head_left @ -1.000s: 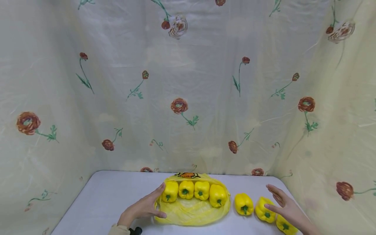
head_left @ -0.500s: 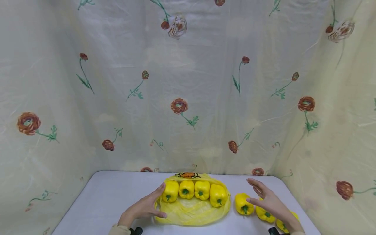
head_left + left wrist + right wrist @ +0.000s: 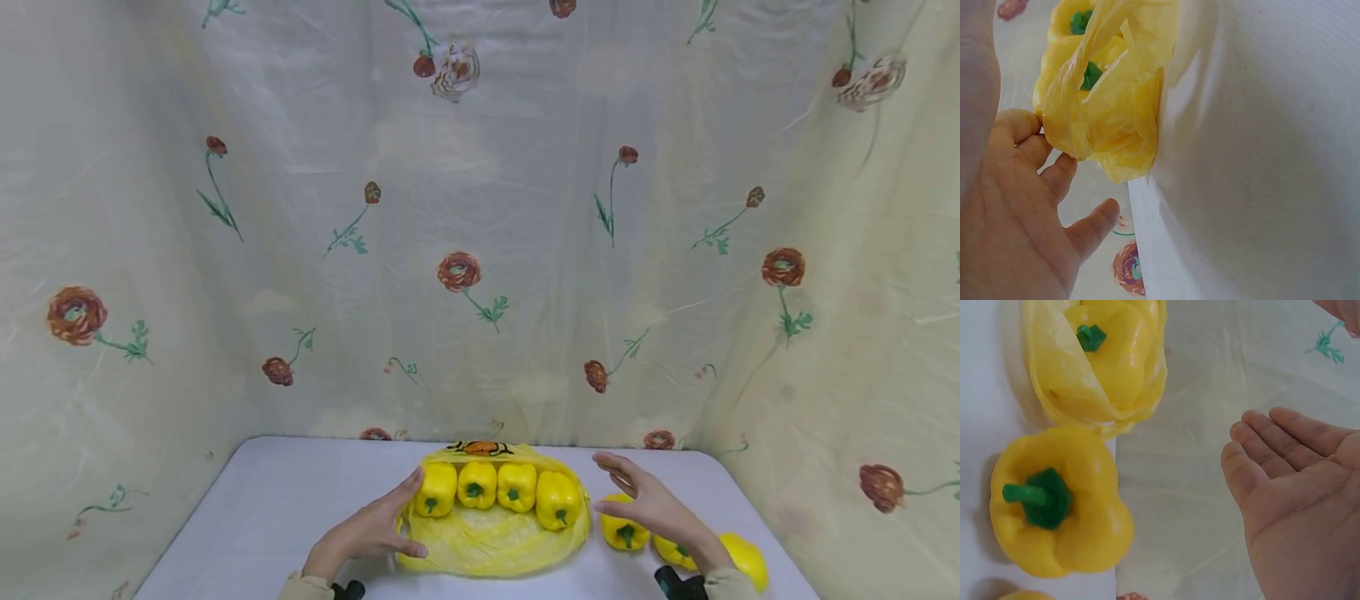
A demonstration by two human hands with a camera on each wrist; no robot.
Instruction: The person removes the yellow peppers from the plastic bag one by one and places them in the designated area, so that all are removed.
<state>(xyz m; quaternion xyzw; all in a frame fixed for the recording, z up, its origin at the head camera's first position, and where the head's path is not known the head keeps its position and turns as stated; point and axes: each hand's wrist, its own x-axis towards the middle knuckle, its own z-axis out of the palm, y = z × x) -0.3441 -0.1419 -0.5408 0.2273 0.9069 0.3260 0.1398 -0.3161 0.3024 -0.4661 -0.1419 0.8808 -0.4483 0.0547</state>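
A thin yellow plastic bag [image 3: 491, 554] lies on the table with its mouth spread toward me. Several yellow bell peppers [image 3: 558, 500] with green stems stand in a row inside it. My left hand [image 3: 371, 527] is at the bag's left side, thumb spread from the fingers; in the left wrist view its fingertips are right at the bag's edge [image 3: 1116, 119]. Empty, with straight fingers, my right hand [image 3: 648, 500] hovers by the nearest loose bell pepper [image 3: 1085, 506], just right of the bag. The forearm partly covers a second loose pepper [image 3: 672, 553].
A third loose bell pepper [image 3: 748, 560] sits by the right forearm, near the front right. The white table [image 3: 300, 483] ends at a flower-patterned curtain [image 3: 480, 367] behind and on both sides. Black camera mounts [image 3: 678, 583] are on both wrists.
My right hand has moved left, from over the two outer loose peppers to the one nearest the bag. The left hand and the bag have stayed in place.
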